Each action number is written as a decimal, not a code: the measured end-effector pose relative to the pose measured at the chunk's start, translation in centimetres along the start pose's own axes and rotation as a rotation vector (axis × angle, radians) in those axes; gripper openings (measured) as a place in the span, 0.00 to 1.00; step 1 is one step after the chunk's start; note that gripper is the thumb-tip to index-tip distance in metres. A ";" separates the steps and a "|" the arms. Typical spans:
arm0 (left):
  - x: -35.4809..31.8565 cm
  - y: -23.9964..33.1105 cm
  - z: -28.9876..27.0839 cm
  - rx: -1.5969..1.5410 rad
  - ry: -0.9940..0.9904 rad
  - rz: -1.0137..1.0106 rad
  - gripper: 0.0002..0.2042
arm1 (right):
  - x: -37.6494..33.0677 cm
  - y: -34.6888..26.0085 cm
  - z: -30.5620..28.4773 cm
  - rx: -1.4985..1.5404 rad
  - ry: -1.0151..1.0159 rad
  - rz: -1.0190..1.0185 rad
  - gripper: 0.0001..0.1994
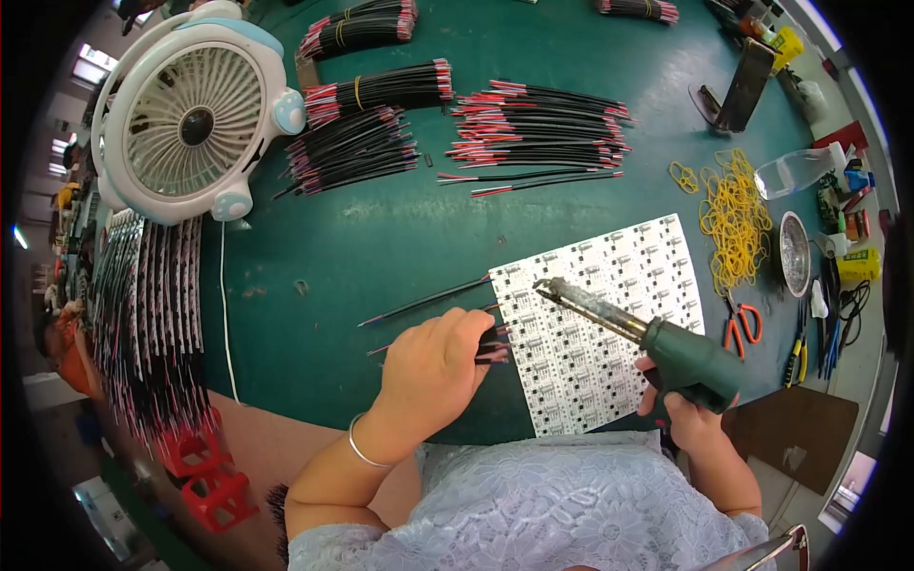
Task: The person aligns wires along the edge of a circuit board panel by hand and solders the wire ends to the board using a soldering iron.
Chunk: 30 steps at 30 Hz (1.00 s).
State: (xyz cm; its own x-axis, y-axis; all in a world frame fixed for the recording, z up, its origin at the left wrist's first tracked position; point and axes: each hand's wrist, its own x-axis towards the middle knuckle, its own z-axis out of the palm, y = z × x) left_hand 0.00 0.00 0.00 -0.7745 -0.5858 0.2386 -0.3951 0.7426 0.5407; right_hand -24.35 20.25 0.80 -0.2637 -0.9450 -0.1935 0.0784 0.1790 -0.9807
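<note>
A white panel of small circuit boards (619, 371) lies on the green table in front of me. My right hand (693, 423) is wrapped round the handle of a green soldering gun (695, 364). Its metal tip hangs over the upper left part of the panel; whether it touches cannot be told. At the panel's left edge, my left hand (430, 366) pinches several short black wires (493, 350), their ends toward the boards. My fingers hide part of them. Just above that hand, one black wire (424, 300) reaches from the panel's upper left corner out to the left.
Loose black wires with red ends (543, 124) and tied bundles (381, 90) lie farther back. A white fan (195, 124) stands at left, near hanging wired strips (152, 285). Yellow rubber bands (733, 224), red-handled pliers (741, 328) and a metal bowl (794, 252) are at right.
</note>
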 end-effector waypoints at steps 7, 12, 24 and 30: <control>0.0 -0.3 1.0 0.173 0.053 0.050 0.13 | 0.2 1.0 0.0 -0.150 -0.066 -0.035 0.21; 0.2 0.0 0.5 0.212 0.044 0.090 0.10 | 0.5 -0.3 0.3 -0.149 -0.047 0.094 0.18; -0.3 -0.1 0.6 0.175 0.077 0.094 0.10 | 0.1 0.3 0.1 -0.315 -0.111 0.115 0.19; -0.2 -0.2 0.4 0.170 0.057 0.132 0.10 | -0.2 0.7 -0.2 -0.454 -0.126 0.058 0.18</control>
State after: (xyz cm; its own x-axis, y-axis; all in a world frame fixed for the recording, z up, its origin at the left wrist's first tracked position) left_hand 0.06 0.09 -0.49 -0.7980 -0.4937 0.3457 -0.3737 0.8553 0.3590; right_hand -24.39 20.65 0.17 -0.1501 -0.9508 -0.2711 -0.3463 0.3074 -0.8863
